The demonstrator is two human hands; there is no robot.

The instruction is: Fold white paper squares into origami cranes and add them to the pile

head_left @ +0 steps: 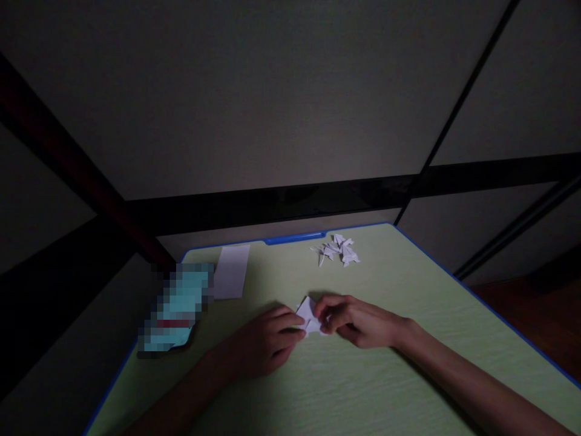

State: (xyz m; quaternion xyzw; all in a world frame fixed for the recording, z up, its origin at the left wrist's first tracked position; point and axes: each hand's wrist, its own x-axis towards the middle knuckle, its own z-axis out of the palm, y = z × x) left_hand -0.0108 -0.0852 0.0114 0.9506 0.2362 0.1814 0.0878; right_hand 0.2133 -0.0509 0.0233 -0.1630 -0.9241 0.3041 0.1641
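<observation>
A small piece of folded white paper (308, 308), pointed at its far end, is between my two hands on the light green table. My left hand (271, 340) pinches its left side with the fingertips. At its right side, my right hand (353, 320) has curled fingers closed on the paper. The fingertips hide part of the folds. Beyond my hands, toward the table's far edge, lies a small cluster of folded white paper figures (345, 252).
White paper sheets (232, 272) lie at the table's back left, beside a pixelated turquoise object (178, 307). A blue strip (296, 238) sits on the far edge of the green table (408, 278). Behind it stand grey panels (272, 109) with a black band.
</observation>
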